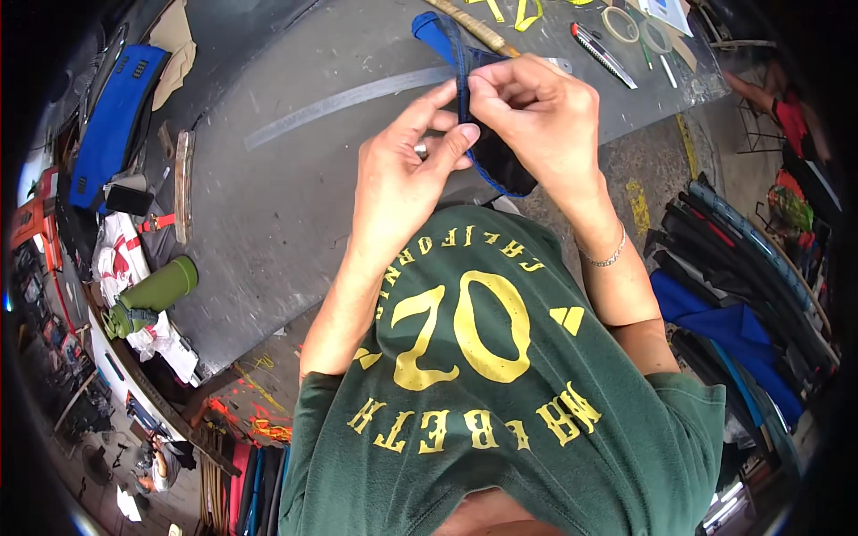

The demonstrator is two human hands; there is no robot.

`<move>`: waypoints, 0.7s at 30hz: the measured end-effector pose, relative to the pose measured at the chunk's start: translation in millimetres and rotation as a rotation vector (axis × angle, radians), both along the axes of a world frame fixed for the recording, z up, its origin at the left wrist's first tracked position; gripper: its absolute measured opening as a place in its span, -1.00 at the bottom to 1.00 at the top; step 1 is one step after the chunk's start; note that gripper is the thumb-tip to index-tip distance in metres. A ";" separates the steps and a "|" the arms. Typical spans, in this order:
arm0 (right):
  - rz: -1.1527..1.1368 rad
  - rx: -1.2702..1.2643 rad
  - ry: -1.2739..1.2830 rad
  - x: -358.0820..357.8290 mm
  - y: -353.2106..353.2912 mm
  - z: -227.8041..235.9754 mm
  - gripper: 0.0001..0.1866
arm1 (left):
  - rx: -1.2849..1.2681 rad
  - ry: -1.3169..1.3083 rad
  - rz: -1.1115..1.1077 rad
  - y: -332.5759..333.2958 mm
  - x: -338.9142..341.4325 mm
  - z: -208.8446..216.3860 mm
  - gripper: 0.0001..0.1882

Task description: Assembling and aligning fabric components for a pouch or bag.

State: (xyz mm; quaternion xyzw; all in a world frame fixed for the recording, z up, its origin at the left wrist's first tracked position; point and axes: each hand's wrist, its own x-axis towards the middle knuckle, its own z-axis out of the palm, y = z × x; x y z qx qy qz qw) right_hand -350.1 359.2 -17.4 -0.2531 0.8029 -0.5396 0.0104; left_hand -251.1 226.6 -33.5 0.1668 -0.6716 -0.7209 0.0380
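Note:
Above the near edge of the workbench I hold up a black and blue piece of fabric [502,163] with a blue bound edge. My left hand [407,147] wears a ring and grips the fabric's edge between thumb and fingers. Just to the right, my right hand [541,107] pinches the same edge higher up, fingertips close to the left ones. Whether a small item sits in the right fingertips cannot be made out. The fabric's bright blue end [433,34] rises past both hands toward the far side.
A grey workbench [268,196] carries a wooden stick [474,25], a utility knife [603,55], tape rolls [621,25] and a grey strip [349,96]. At left lie a blue panel [116,125], a phone [128,200] and a green bottle [159,288]. Fabric rolls [724,250] are stacked at right.

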 end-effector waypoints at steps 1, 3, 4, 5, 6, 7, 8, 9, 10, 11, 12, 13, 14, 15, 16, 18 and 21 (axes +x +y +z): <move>0.000 0.066 0.039 -0.8 0.8 1.6 -0.91 | -0.031 -0.010 -0.004 1.7 1.0 2.6 -0.52; -0.006 0.032 0.026 -7.2 3.9 -9.6 -0.93 | 0.048 0.054 0.073 -1.4 -2.5 -1.5 -0.51; -0.013 -0.071 -0.025 -12.3 8.6 -19.4 -0.92 | 0.118 0.124 0.151 -5.3 -2.7 -1.4 -0.50; 0.031 -0.014 -0.090 -17.3 16.9 -17.1 -0.86 | 0.127 0.103 0.159 -14.5 -6.1 9.8 -0.49; 0.146 0.040 -0.197 -18.6 27.6 -6.0 -0.81 | 0.093 0.117 0.151 -24.9 -6.2 10.3 -0.47; 0.303 0.048 -0.094 -19.9 39.8 -6.3 -0.75 | 0.122 0.110 0.163 -32.3 -6.2 10.6 -0.48; 0.456 0.056 0.009 -18.8 46.5 -8.6 -0.68 | 0.152 0.104 0.172 -38.9 -6.7 10.4 -0.48; 0.468 0.055 0.086 -10.9 46.6 -12.4 -0.55 | 0.147 0.105 0.174 -45.3 -7.3 6.9 -0.48; 0.468 0.117 0.160 -3.8 48.7 -13.9 -0.54 | 0.162 0.117 0.212 -48.4 -5.7 0.9 -0.50; 0.485 0.153 0.250 0.1 48.2 -19.2 -0.57 | 0.177 0.129 0.248 -49.1 -4.2 -4.4 -0.51; 0.500 0.190 0.339 4.5 46.8 -25.7 -0.59 | 0.176 0.124 0.244 -47.9 -3.2 -7.6 -0.51; 0.459 0.164 0.419 6.3 42.7 -35.0 -0.69 | 0.251 0.139 0.284 -46.0 -2.0 -10.9 -0.61; 0.456 0.165 0.415 6.8 42.4 -38.2 -0.69 | 0.326 0.154 0.324 -44.0 -0.7 -14.5 -0.71; 0.422 0.157 0.449 7.2 42.6 -40.4 -0.72 | 0.326 0.150 0.322 -41.9 1.7 -19.2 -0.71; 0.391 0.145 0.482 7.8 41.4 -42.2 -0.75 | 0.297 0.032 0.283 -41.2 5.8 -22.7 -0.78; 0.388 0.158 0.509 6.2 40.4 -43.0 -0.76 | 0.266 -0.089 0.247 -40.3 9.7 -24.0 -0.81; 0.346 0.136 0.592 2.7 41.4 -47.1 -0.75 | 0.203 -0.179 0.123 -38.7 10.6 -20.6 -0.78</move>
